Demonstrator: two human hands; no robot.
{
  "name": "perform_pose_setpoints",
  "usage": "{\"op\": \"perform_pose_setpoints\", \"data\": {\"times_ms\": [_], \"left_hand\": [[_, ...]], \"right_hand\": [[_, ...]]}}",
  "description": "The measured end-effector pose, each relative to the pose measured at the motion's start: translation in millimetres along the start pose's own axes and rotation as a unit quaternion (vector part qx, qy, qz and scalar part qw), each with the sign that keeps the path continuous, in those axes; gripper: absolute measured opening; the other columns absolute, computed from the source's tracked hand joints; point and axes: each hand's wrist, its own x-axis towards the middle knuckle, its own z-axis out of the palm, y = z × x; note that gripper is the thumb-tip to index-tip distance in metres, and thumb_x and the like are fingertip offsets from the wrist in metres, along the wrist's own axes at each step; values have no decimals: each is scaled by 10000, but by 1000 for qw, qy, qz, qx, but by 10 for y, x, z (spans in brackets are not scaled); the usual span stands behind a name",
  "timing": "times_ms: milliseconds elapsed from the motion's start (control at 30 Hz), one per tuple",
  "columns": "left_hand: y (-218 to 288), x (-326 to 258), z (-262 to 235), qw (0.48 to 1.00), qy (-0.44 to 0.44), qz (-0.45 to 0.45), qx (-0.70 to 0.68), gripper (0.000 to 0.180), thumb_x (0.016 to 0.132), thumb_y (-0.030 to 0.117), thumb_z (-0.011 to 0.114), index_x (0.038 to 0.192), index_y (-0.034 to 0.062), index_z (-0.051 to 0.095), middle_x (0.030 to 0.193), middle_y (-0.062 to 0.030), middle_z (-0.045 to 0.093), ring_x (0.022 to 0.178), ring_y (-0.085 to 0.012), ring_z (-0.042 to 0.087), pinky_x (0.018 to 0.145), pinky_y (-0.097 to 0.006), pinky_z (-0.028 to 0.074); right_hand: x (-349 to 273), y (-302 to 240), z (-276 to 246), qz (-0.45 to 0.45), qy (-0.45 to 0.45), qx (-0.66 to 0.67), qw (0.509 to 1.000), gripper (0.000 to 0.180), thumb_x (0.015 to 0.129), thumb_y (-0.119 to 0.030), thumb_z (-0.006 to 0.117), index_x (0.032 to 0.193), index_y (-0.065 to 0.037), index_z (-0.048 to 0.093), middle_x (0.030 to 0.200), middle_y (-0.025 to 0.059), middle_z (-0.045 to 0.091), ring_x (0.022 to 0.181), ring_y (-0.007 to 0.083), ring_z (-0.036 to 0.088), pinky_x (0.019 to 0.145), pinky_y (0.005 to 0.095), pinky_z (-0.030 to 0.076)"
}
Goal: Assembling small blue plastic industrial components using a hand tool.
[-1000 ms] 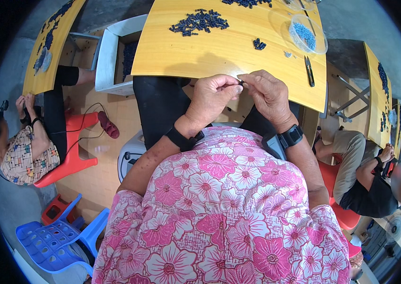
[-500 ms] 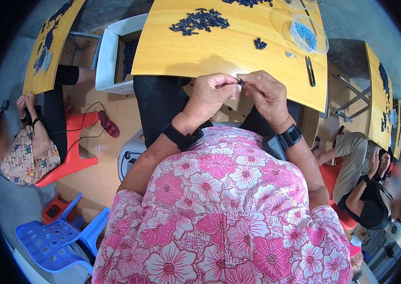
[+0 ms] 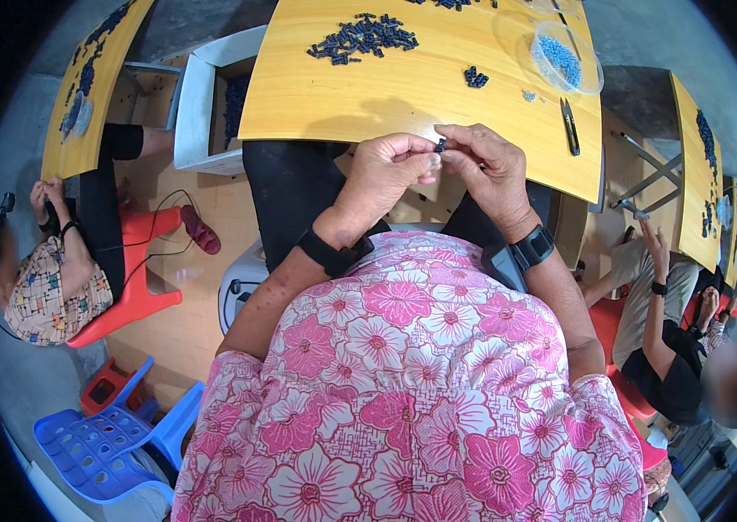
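Just off the near edge of the yellow table, my left hand (image 3: 386, 178) and my right hand (image 3: 492, 174) meet fingertip to fingertip. Between them is a small black plastic part (image 3: 440, 145), pinched by the left thumb and forefinger; the right thumb and forefinger close on its other side. Fingers cover much of the part, so its full shape is hidden. Beyond the hands a small cluster of similar black parts (image 3: 475, 77) lies on the table, and a larger pile of them (image 3: 363, 39) sits further back to the left.
A clear round tub (image 3: 593, 76) of small light blue pieces stands at the table's right, with black thread snips (image 3: 569, 127) nearer me. Left of the table is an open white box (image 3: 199, 104). Co-workers sit at tables on both sides; a blue plastic chair (image 3: 99, 448) stands lower left.
The right forefinger has straightened and shifted over the black part, showing more of it. My left hand is almost still. At right, a co-worker has raised a forearm and moved their head.
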Motion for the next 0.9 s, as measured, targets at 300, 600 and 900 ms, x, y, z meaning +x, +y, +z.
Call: {"op": "perform_pose_setpoints", "data": {"times_ms": [300,600,900], "left_hand": [[12,-8,-25,1000,-20,-15,1,190,907,98,598,1030,-45,620,876,-72,646,729,-108,607,691,-225,511],[6,-11,-47,999,-8,-24,-35,190,902,136,624,1013,-16,649,897,-49,658,776,-102,599,723,-223,493],[15,-3,-57,999,-7,-30,-32,191,905,131,620,1015,-23,650,894,-58,660,771,-103,595,718,-219,490]], "right_hand": [[-11,62,-4,-46,-5,-11,999,292,728,-2,718,1012,-59,682,866,91,675,756,189,654,692,277,522],[-15,18,64,-32,-24,-35,999,326,725,-68,735,1038,-68,643,908,98,628,766,222,638,688,298,518],[-3,2,77,-51,-32,-77,995,324,753,-98,708,1062,-87,610,903,114,611,792,272,633,690,331,516]]}}
